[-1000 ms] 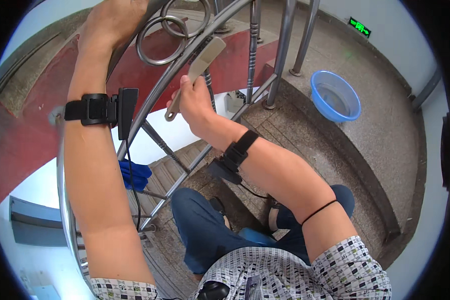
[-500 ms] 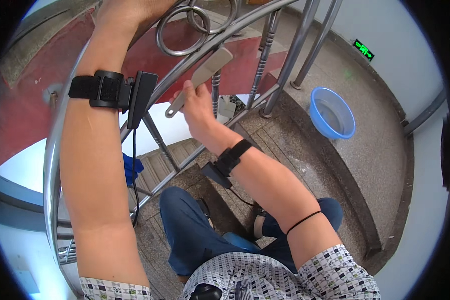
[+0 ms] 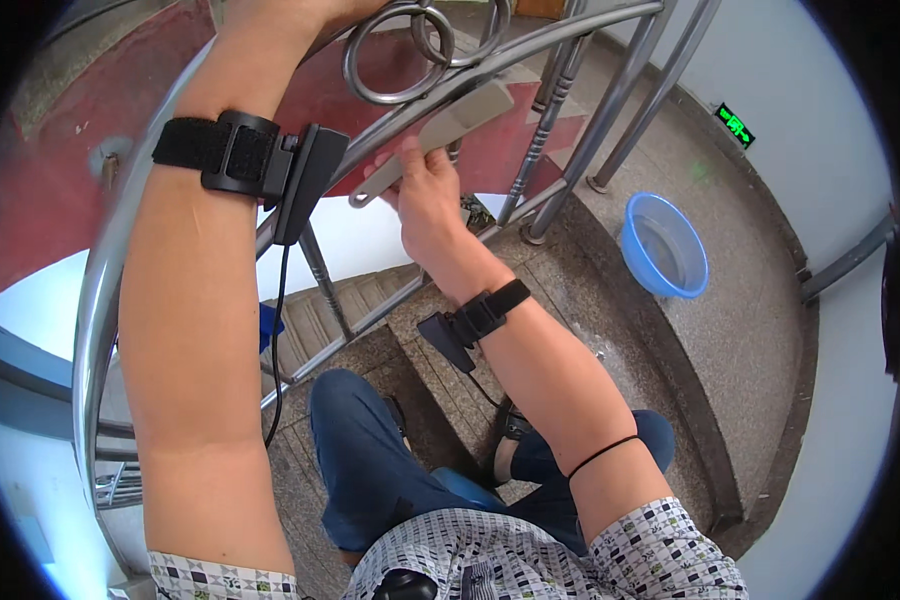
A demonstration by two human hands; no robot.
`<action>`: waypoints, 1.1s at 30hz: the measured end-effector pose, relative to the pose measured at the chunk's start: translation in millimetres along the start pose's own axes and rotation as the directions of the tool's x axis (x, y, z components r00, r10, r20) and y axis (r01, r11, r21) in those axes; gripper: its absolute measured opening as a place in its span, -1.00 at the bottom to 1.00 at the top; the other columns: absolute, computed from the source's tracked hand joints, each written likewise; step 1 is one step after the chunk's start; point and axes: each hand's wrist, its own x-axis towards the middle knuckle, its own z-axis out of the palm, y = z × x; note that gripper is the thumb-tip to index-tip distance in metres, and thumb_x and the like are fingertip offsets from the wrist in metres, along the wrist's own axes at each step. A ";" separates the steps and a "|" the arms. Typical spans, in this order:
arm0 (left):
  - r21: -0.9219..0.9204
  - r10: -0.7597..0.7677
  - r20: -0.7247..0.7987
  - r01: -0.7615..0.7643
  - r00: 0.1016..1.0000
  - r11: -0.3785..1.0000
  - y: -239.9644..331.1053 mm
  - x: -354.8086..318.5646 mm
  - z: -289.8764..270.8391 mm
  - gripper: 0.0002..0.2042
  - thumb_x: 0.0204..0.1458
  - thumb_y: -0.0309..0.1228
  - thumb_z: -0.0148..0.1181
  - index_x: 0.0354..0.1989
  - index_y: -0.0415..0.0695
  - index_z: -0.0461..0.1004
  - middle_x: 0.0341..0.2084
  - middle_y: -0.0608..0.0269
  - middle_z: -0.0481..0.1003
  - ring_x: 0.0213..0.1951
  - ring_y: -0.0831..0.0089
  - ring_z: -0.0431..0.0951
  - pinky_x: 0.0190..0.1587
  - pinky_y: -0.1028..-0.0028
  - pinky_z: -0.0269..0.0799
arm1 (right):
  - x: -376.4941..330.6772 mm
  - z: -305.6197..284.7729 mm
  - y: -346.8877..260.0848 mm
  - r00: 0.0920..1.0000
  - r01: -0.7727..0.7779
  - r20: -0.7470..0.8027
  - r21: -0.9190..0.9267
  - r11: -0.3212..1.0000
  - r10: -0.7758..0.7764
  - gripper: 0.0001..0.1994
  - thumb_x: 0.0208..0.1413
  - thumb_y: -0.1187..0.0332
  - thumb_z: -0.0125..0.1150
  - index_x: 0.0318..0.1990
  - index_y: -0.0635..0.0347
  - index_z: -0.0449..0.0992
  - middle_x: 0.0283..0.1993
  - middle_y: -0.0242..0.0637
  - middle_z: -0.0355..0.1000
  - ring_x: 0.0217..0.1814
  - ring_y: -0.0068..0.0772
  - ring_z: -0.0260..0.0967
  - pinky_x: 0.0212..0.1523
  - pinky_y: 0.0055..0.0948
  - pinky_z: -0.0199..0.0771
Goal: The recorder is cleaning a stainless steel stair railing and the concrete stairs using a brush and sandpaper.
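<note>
My right hand (image 3: pixel 429 190) is closed around the handle of a beige plastic brush (image 3: pixel 465 112) with a hanging hole at its handle end. The brush's broad head lies along the lower rail of the metal stair railing (image 3: pixel 540 42); its underside, with any bristles, is hidden. At the top edge, my left arm reaches over the railing beside its decorative metal rings (image 3: pixel 353 62). Only part of my left hand (image 3: pixel 335 8) shows there, and its fingers are out of sight. Both wrists carry black straps with small black devices.
A blue plastic basin (image 3: pixel 664 246) stands on the raised step to the right. Stone steps (image 3: pixel 570 285) lie around my legs, and lower stairs (image 3: pixel 310 320) show through the railing. A cable hangs from my left wrist device. A white wall bounds the right side.
The view has shifted slightly. My right hand and the brush have moved a little up and to the right along the rail; the left arm remains stretched over the railing.
</note>
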 end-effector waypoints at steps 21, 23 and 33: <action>-0.024 -0.013 0.038 0.014 0.999 1.000 4.2 -6.1 -6.3 -0.32 0.32 0.19 -0.13 0.17 -0.25 0.48 0.07 -0.25 0.55 0.18 -0.11 0.53 0.26 0.04 0.37 | 14.0 -7.9 -2.8 0.996 0.053 0.076 -0.052 0.997 -0.049 -0.70 0.50 0.17 -0.07 0.03 0.25 0.38 -0.10 -0.16 0.53 -0.06 -0.16 0.59 0.01 -0.05 0.72; -0.028 -0.022 0.056 0.023 0.998 0.999 4.4 -5.7 -6.4 -0.32 0.32 0.19 -0.13 0.17 -0.25 0.48 0.07 -0.25 0.54 0.18 -0.11 0.52 0.27 0.04 0.37 | 13.6 -7.7 5.7 0.995 0.026 0.099 -0.056 0.998 -0.020 -0.70 0.50 0.16 -0.06 0.02 0.24 0.38 -0.11 -0.18 0.53 -0.06 -0.19 0.58 0.01 -0.07 0.71; -0.030 -0.019 0.011 0.019 1.000 0.999 3.6 -6.1 -0.1 -0.33 0.33 0.19 -0.15 0.15 -0.23 0.49 0.06 -0.26 0.55 0.17 -0.12 0.53 0.25 0.03 0.39 | 17.9 -14.8 4.6 0.998 -0.006 0.057 -0.103 0.995 0.012 -0.76 0.47 0.19 0.02 0.00 0.18 0.39 -0.10 -0.25 0.49 -0.05 -0.24 0.55 0.06 -0.05 0.69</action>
